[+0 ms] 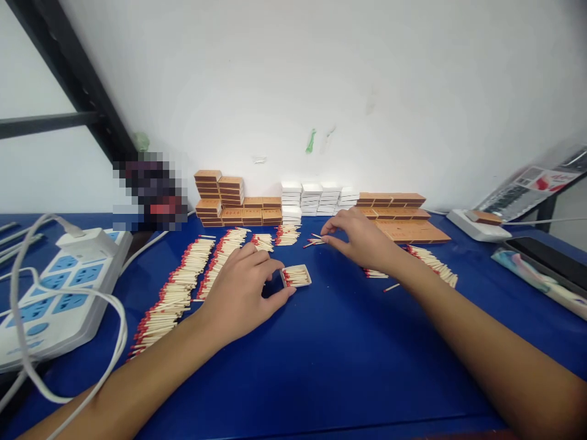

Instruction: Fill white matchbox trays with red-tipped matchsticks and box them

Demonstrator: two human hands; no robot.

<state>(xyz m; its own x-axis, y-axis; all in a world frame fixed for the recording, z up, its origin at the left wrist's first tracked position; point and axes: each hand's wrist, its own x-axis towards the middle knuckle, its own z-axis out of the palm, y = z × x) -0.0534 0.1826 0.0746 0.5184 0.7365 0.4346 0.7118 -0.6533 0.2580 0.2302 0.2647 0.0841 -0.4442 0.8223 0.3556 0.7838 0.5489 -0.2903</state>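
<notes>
My left hand (247, 286) is closed on the white inner tray of a matchbox (308, 280), with its thumb and fingers at the tray's left end. Red-headed matches (297, 277) lie in that tray, their heads toward my left hand. Farther back and to the right, my right hand (351, 235) pinches a few loose matches (313, 241) just above or on the table; their heads point left. Long rows of matches (167, 293) lie beside my left hand, and smaller bunches (288, 234) lie behind the tray. Another heap of matches (433, 266) is partly behind my right forearm.
Brown matchboxes (242, 216) are stacked along the wall, with white trays (310, 198) piled beside them and more brown boxes (408, 231) to the right. A power strip (59, 293) with looping white cables stands left. A dark phone (550, 260) lies right, on the blue table (321, 379).
</notes>
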